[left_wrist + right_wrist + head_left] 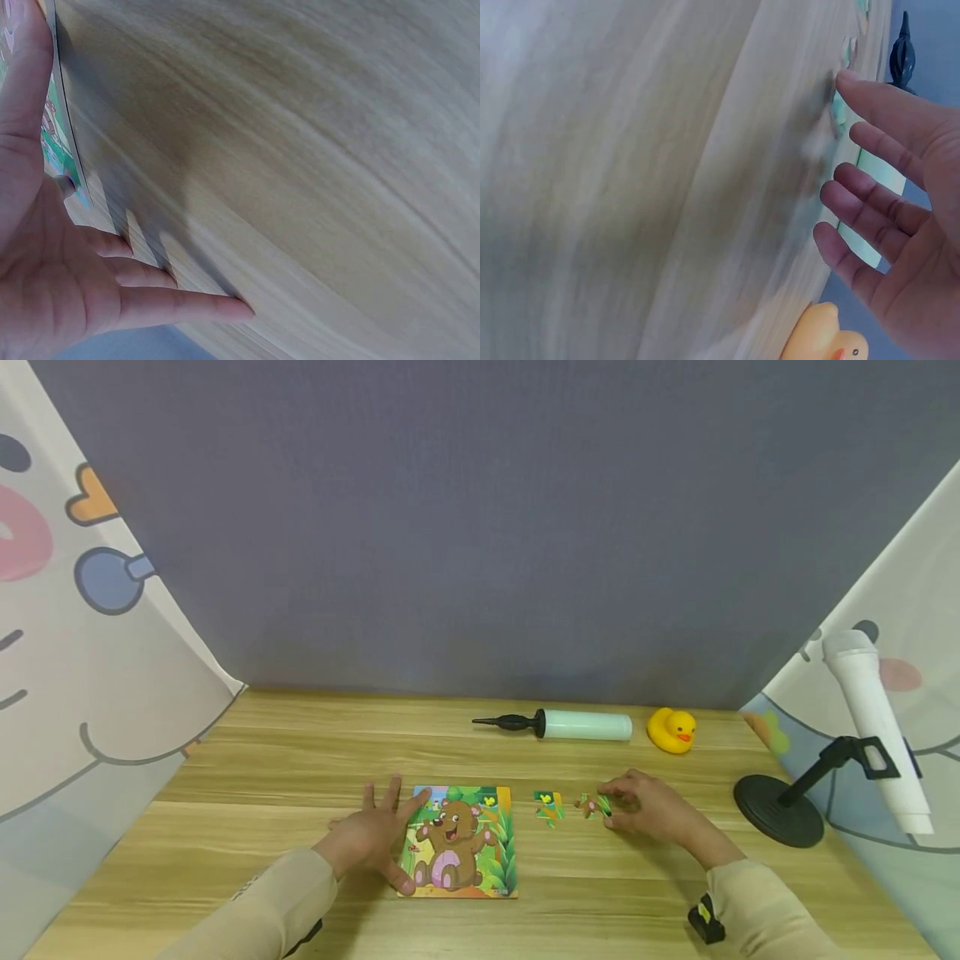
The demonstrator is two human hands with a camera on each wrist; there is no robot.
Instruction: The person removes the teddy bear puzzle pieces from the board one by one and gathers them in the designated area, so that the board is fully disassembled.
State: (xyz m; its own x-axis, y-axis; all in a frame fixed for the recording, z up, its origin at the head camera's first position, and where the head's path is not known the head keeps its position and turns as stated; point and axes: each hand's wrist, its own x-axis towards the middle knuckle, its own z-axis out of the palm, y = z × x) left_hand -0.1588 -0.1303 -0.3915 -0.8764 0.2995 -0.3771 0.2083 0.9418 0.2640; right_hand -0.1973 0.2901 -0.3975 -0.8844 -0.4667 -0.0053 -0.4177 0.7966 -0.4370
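A square jigsaw puzzle with a brown bear lies on the table. My left hand is at its left side, fingers spread, thumb and index finger resting on the puzzle's edge; in the left wrist view the other fingers stretch over the wood. To the right of the puzzle, my right hand holds a small puzzle piece between thumb and index finger at its edges, low at the table. That piece shows between them in the right wrist view. Another puzzle piece lies between the bear puzzle and this hand.
Behind lies a hand pump with a black nozzle, beside a yellow rubber duck. At the right, a white microphone leans in a black stand. A grey panel closes the back of the wooden table.
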